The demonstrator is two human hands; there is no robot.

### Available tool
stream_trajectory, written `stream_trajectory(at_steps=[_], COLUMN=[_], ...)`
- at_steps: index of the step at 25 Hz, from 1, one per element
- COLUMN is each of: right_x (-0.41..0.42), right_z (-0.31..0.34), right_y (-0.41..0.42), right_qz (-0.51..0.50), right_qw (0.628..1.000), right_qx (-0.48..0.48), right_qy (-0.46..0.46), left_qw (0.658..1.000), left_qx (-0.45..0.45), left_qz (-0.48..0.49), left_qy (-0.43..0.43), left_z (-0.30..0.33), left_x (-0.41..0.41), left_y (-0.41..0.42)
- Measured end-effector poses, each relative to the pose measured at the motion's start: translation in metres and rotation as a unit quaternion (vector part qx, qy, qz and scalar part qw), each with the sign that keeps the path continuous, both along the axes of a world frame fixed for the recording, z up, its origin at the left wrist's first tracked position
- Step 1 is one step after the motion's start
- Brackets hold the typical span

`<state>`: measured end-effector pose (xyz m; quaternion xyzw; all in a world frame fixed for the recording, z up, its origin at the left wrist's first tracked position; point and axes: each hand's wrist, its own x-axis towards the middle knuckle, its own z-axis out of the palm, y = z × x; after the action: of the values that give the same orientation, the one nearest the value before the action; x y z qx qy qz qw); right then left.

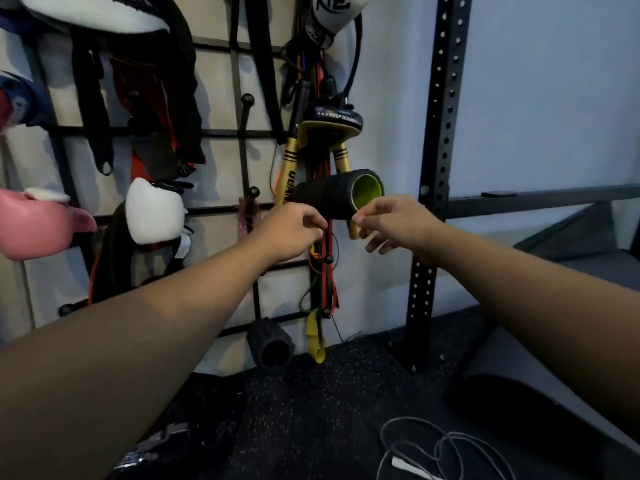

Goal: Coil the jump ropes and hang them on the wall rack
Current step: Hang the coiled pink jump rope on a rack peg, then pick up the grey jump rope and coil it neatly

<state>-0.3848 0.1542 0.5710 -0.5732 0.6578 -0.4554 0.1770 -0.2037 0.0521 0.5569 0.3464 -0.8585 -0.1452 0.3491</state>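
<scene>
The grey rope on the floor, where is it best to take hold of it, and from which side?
Take the grey rope at its white handle, coming from above. It lies flat on the floor in loose loops, and the handle is the one stiff part, at the loops' near edge, so lifting there lets the cord trail free. The right hand is nearer that side.

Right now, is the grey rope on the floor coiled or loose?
Loose: the grey rope sprawls in uneven loops on the floor, and neither hand touches it.

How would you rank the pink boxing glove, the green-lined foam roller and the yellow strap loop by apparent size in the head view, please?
1. pink boxing glove, partly cut off
2. green-lined foam roller
3. yellow strap loop
</scene>
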Motion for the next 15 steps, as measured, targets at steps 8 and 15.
stream_trajectory(at_steps=[8,15], right_x=[-0.082,-0.178], right_z=[-0.137,-0.336], right_y=[0.054,0.041], right_qz=[-0.06,-0.07], right_qw=[0.91,0.91], right_qx=[0.104,0.253], right_qy=[0.398,0.322], left_qw=[0.978,0.925], left_qx=[0.042,0.128], left_qz=[-0.135,-0.212], left_qy=[-0.155,-0.288], left_z=[-0.123,-0.321], left_x=[-0.11,-0.217], left_y=[0.02,0.006])
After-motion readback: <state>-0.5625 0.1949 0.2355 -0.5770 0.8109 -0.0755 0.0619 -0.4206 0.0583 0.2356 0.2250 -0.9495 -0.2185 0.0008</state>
